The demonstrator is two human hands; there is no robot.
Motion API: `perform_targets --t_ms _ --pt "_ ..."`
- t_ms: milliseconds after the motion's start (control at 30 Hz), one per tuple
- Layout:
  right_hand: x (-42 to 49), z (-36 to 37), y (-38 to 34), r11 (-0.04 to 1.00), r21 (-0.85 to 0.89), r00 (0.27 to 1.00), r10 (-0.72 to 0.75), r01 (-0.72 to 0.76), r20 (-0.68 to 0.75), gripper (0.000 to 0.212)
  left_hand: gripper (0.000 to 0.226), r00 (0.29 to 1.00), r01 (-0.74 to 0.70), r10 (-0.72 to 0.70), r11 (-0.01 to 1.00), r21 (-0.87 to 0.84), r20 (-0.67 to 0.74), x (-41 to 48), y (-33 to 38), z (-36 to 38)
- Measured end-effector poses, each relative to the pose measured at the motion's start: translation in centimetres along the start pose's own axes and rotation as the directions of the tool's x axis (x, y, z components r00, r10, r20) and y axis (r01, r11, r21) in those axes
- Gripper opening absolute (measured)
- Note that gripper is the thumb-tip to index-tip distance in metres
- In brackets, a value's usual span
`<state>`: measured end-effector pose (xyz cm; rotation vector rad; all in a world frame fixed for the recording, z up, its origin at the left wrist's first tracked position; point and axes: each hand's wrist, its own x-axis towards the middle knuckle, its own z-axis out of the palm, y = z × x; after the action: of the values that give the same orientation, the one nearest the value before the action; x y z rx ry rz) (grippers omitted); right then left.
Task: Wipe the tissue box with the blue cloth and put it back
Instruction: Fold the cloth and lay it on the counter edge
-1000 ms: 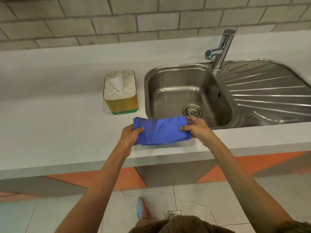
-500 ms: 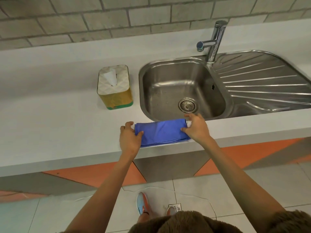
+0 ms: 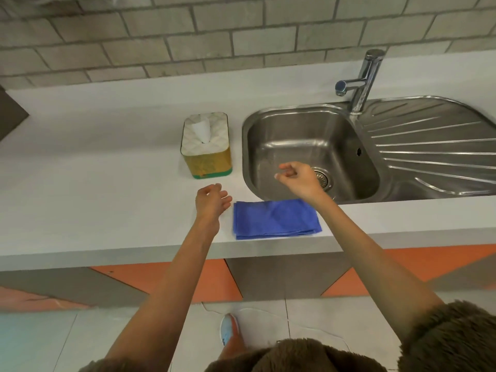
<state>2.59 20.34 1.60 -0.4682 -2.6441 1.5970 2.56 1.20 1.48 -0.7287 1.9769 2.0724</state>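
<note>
The tissue box (image 3: 206, 146), yellow-sided with a green base and a white tissue poking from its patterned top, stands upright on the white counter, just left of the sink. The blue cloth (image 3: 275, 218) lies folded flat near the counter's front edge, below the sink. My left hand (image 3: 210, 202) hovers just left of the cloth, fingers apart, holding nothing. My right hand (image 3: 296, 175) is raised over the sink's front rim, above the cloth, fingers loosely curled and empty.
A steel sink (image 3: 311, 151) with a drain and a ribbed draining board (image 3: 434, 151) fills the right side, with a chrome tap (image 3: 359, 81) behind it. A grey brick wall (image 3: 214, 38) backs the white counter (image 3: 94, 162). My shoe (image 3: 228, 328) shows on the tiled floor.
Both hands have let go of the blue cloth, which now lies flat on the counter. Both hands have lifted away, the right one up over the sink.
</note>
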Motion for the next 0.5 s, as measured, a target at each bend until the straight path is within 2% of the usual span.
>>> perform_targets --t_ms 167,267,367,500 --pt "3.5 1.9 -3.2 0.978 0.200 0.992 0.031 -0.056 0.123 0.035 0.046 0.990 0.132 -0.104 0.930 -0.344 0.097 2.3 2.7 -1.3" --pt "5.9 3.3 -5.1 0.975 0.210 0.989 0.038 -0.069 0.146 0.035 0.034 0.980 0.173 -0.107 0.877 -0.448 0.170 3.6 4.4 -1.3" --pt "8.4 4.5 -6.7 0.976 0.199 0.990 0.058 -0.084 0.132 0.037 0.016 0.971 0.222 -0.147 0.844 -0.489 0.188 5.3 6.1 -1.3" --pt "11.8 6.3 -8.3 0.974 0.216 0.994 0.054 -0.072 0.090 0.039 0.017 0.967 0.249 -0.189 0.856 -0.453 0.173 8.0 8.1 -2.3"
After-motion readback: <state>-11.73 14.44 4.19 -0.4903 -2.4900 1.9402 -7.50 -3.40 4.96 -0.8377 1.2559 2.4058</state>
